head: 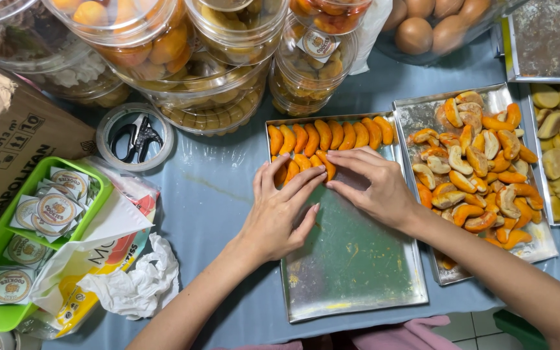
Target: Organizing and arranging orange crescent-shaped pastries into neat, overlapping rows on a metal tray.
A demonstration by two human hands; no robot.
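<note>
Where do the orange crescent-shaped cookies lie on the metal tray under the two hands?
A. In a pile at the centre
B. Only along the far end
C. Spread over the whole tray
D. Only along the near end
B: on the metal tray, the crescent cookies form rows at the far end only, where the left hand and right hand touch them.

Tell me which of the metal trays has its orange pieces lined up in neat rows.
The tray under both hands, left hand and right hand. Its orange pieces sit in rows along the far edge; the tray to its right holds a loose heap.

Shiny metal tray; clear glossy plastic tubs.
</note>
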